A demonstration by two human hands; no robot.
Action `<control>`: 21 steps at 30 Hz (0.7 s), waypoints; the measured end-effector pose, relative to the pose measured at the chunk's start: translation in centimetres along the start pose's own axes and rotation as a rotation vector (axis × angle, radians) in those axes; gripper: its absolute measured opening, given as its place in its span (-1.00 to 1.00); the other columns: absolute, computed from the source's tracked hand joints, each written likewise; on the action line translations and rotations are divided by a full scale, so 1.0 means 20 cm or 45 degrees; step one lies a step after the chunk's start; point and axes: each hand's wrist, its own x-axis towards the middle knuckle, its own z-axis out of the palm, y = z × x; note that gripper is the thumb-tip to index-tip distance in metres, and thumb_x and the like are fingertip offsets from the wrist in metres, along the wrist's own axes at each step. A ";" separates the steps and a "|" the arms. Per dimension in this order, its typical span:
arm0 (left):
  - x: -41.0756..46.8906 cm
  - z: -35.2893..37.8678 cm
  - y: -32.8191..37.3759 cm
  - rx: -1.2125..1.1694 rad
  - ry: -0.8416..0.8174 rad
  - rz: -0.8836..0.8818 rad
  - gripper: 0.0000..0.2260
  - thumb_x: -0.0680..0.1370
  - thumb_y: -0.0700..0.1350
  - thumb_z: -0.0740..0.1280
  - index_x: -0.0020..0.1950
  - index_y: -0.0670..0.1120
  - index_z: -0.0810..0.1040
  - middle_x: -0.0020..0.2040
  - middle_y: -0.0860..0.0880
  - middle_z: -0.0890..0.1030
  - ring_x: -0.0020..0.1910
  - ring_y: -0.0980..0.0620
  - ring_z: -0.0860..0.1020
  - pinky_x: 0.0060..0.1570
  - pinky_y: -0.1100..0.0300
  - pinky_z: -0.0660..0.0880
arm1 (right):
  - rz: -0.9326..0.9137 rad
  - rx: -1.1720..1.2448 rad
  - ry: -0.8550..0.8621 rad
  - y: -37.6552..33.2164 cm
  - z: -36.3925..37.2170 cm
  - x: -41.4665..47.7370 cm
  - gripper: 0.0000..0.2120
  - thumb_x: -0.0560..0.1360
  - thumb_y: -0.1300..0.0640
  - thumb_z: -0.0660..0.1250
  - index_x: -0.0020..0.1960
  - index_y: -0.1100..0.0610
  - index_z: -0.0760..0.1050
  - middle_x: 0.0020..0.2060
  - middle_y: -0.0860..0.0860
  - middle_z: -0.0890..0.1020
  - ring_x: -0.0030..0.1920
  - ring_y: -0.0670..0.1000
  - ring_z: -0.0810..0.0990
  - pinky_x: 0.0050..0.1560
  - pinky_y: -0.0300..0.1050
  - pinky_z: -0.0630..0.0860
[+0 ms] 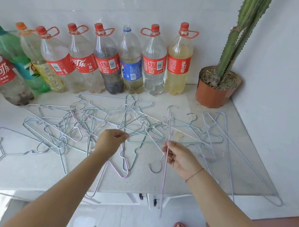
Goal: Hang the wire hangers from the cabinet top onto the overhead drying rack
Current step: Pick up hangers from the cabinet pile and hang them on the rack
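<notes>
The main risk is the tangle. The hangers (95, 121) lie in a crossed heap on the worktop (136, 186), hooks caught through one another's frames. Lifting one is likely to drag its neighbours along. A pink hanger (102, 175) and a grey one (273, 199) already overhang the front edge, so a tug could send them to the floor. A hard pull toward the wall could also sweep wires into the bottles (153, 63) just behind the heap and topple them. The cactus pot (213, 94) stands near the right-hand hangers.

The left hand (110, 142) is closed to a narrow pinch, fingertips and thumb nipping the wire of a greenish hanger (147, 138) that is part of the heap. That wire looks threaded among others, so it may not come free cleanly.

The right hand (178, 159) is loosely curled, thumb against fingers, holding a lilac hanger (162, 190) edge-on and upright. Its lower end hangs below the worktop edge, and its upper part crosses the heap and may snag there.

The rack is out of view.
</notes>
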 end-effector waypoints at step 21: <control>-0.01 -0.52 -0.10 0.170 0.295 -0.109 -0.84 0.51 0.00 0.33 -0.09 -0.01 0.67 -0.29 -0.03 0.61 -0.27 -0.09 0.54 -0.21 0.12 0.44 | -0.171 -0.030 -0.065 -0.07 0.11 0.07 -0.81 0.58 0.21 0.18 -0.14 0.16 0.53 -0.52 -0.03 0.47 -0.52 -0.13 0.30 -0.52 -0.32 0.24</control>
